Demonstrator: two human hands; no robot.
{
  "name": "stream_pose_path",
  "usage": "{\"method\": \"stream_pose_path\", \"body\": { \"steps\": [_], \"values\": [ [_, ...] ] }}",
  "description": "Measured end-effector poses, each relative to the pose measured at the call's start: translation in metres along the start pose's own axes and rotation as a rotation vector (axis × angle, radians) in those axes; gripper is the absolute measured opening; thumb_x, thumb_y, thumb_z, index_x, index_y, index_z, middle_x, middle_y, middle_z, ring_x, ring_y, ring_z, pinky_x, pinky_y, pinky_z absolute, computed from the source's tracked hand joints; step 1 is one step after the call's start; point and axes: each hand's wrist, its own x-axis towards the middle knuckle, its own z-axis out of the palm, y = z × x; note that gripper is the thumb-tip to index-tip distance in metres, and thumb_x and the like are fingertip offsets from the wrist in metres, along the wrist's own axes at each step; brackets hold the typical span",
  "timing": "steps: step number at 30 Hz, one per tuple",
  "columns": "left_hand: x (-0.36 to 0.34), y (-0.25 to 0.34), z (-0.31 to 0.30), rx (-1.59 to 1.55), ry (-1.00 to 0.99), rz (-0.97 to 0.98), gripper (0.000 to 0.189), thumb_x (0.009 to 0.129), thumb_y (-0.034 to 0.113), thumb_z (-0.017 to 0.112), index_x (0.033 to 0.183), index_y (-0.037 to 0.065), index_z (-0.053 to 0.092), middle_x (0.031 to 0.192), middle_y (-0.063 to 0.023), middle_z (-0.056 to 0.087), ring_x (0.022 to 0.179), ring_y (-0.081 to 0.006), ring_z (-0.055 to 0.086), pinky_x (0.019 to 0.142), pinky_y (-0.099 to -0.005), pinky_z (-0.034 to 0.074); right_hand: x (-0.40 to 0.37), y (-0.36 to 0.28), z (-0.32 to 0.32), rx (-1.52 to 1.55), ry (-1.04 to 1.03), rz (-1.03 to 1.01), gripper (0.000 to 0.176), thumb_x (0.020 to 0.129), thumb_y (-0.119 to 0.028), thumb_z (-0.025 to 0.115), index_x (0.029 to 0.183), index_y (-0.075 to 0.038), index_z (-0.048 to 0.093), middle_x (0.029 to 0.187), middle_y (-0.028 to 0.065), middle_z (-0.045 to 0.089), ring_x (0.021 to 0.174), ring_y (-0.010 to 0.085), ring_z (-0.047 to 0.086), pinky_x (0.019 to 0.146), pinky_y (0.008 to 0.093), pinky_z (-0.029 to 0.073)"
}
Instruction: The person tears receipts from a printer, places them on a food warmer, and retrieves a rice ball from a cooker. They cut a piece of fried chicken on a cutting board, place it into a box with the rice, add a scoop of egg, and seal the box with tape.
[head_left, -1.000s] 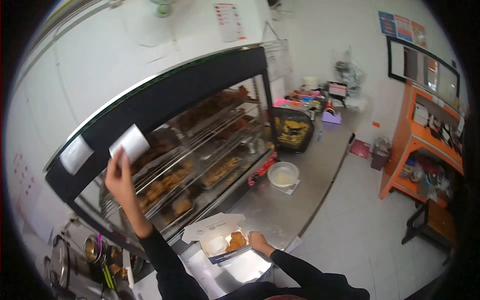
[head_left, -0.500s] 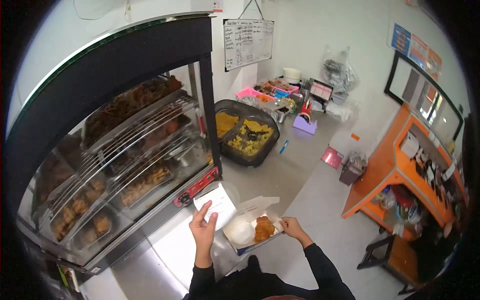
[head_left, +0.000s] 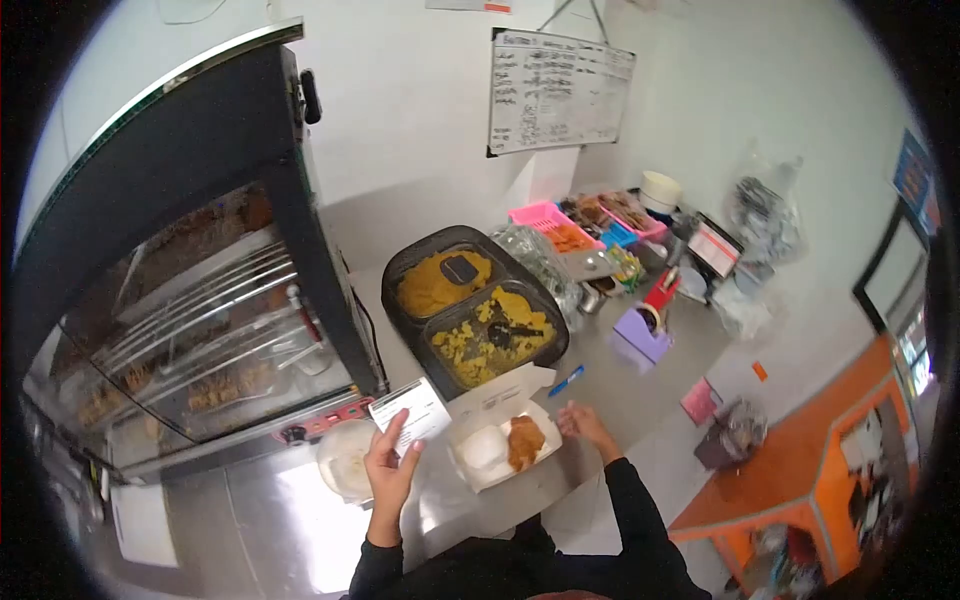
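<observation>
My left hand (head_left: 392, 475) grips a white printed slip of paper (head_left: 415, 418) between thumb and fingers, tilted up over the counter. To its right, an open cardboard food box (head_left: 497, 396) stands on the steel counter with its lid raised at the back. Inside are a white mound of what looks like rice (head_left: 485, 447) and a piece of fried chicken (head_left: 525, 443), side by side. Just beyond the box's right edge is my right hand (head_left: 590, 428), fingers apart and holding nothing. A round, pale container (head_left: 345, 462) lies left of the slip, partly covered by my left hand.
A black two-part pan (head_left: 420, 322) of yellow food sits behind the box. Nearby are a blue pen (head_left: 566, 381), a purple tape dispenser (head_left: 641, 337) and a pink basket (head_left: 540, 215). The glass food warmer (head_left: 290, 215) stands left; an orange counter (head_left: 770, 490) stands right.
My view has swung, bringing the pan closer. My right hand has let go of the box's right edge. The box now rests on the counter; the slip remains in my left hand.
</observation>
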Motion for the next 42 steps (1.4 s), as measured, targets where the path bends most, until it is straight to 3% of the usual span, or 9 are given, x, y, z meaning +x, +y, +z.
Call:
{"method": "stream_pose_path", "body": {
  "steps": [4, 11, 13, 21, 28, 31, 33, 35, 42],
  "values": [
    [0.006, -0.01, 0.07, -0.119, 0.202, -0.01, 0.044, 0.071, -0.003, 0.056, 0.113, -0.003, 0.044, 0.113, -0.012, 0.044, 0.103, -0.0189, 0.043, 0.091, -0.0285, 0.029, 0.107, -0.029, -0.055, 0.287, -0.013, -0.219, 0.04, 0.081, -0.036, 0.049, 0.103, -0.002, 0.047, 0.087, 0.0104, 0.056, 0.076, 0.0192, 0.057, 0.064, 0.0306, 0.048],
    [0.021, 0.009, 0.176, -0.074, 0.303, -0.053, 0.049, 0.071, 0.0, 0.058, 0.117, -0.003, 0.04, 0.114, -0.0122, 0.041, 0.107, -0.0196, 0.041, 0.092, -0.0296, 0.029, 0.16, -0.069, -0.04, 0.164, -0.075, 0.245, 0.062, 0.069, -0.027, 0.068, 0.111, 0.005, 0.035, 0.101, 0.0144, 0.044, 0.091, 0.0222, 0.046, 0.074, 0.0341, 0.041],
    [0.031, 0.029, 0.193, 0.079, 0.282, 0.045, 0.058, 0.068, -0.004, 0.061, 0.12, -0.003, 0.036, 0.114, -0.0123, 0.038, 0.107, -0.0194, 0.041, 0.088, -0.0269, 0.034, 0.168, -0.07, -0.035, 0.003, -0.073, -0.175, 0.069, 0.067, -0.029, 0.069, 0.114, 0.006, 0.033, 0.11, 0.0164, 0.04, 0.1, 0.0223, 0.042, 0.079, 0.0305, 0.037],
    [0.033, 0.045, 0.211, 0.189, 0.403, 0.072, 0.07, 0.066, -0.004, 0.062, 0.125, -0.001, 0.026, 0.112, -0.0099, 0.035, 0.108, -0.0198, 0.039, 0.088, -0.0271, 0.035, 0.112, -0.151, 0.017, 0.02, 0.038, -0.686, 0.063, 0.068, -0.021, 0.069, 0.112, 0.007, 0.034, 0.101, 0.0131, 0.05, 0.093, 0.0216, 0.048, 0.08, 0.0318, 0.039],
    [0.02, 0.031, 0.219, 0.16, 0.435, 0.097, 0.062, 0.069, 0.011, 0.062, 0.121, -0.004, 0.031, 0.122, -0.0164, 0.035, 0.11, -0.019, 0.037, 0.09, -0.028, 0.031, 0.067, -0.229, 0.059, -0.138, -0.709, -0.957, 0.051, 0.07, -0.015, 0.065, 0.108, 0.007, 0.04, 0.088, 0.0109, 0.055, 0.077, 0.0137, 0.054, 0.068, 0.026, 0.044],
    [-0.006, -0.002, 0.206, -0.117, 0.15, 0.0, 0.038, 0.076, 0.022, 0.056, 0.103, -0.004, 0.048, 0.101, -0.0133, 0.052, 0.092, -0.0155, 0.05, 0.087, -0.0265, 0.034, 0.116, -0.241, 0.044, 0.047, -1.074, -0.63, 0.04, 0.074, -0.014, 0.059, 0.106, 0.005, 0.045, 0.08, 0.0073, 0.055, 0.071, 0.0136, 0.054, 0.065, 0.0259, 0.044],
    [0.003, -0.004, 0.226, -0.192, 0.021, -0.177, 0.04, 0.084, 0.034, 0.044, 0.066, 0.001, 0.056, 0.059, -0.0021, 0.055, 0.059, -0.0108, 0.053, 0.078, -0.024, 0.037, 0.142, -0.246, 0.029, -0.157, -0.934, -0.701, 0.034, 0.075, -0.016, 0.057, 0.103, 0.004, 0.048, 0.075, 0.0085, 0.056, 0.069, 0.0198, 0.056, 0.063, 0.0289, 0.044],
    [-0.003, -0.053, 0.248, -0.245, -0.137, -0.322, 0.036, 0.086, 0.033, 0.041, 0.072, 0.002, 0.053, 0.063, -0.0005, 0.05, 0.067, -0.0107, 0.052, 0.078, -0.0243, 0.037, 0.187, -0.213, 0.028, -0.747, -0.556, -0.873, 0.035, 0.073, -0.015, 0.059, 0.099, 0.004, 0.049, 0.072, 0.0148, 0.056, 0.069, 0.0276, 0.056, 0.063, 0.0335, 0.045],
    [0.033, -0.155, 0.335, -0.267, -0.055, -0.565, 0.034, 0.085, 0.035, 0.041, 0.098, 0.004, 0.047, 0.083, -0.001, 0.048, 0.083, -0.0089, 0.045, 0.075, -0.0218, 0.036, 0.218, -0.142, 0.05, -1.259, -0.461, -0.965, 0.046, 0.062, -0.01, 0.068, 0.1, 0.004, 0.046, 0.074, 0.0171, 0.057, 0.077, 0.0338, 0.054, 0.066, 0.039, 0.044]
  ]
}}
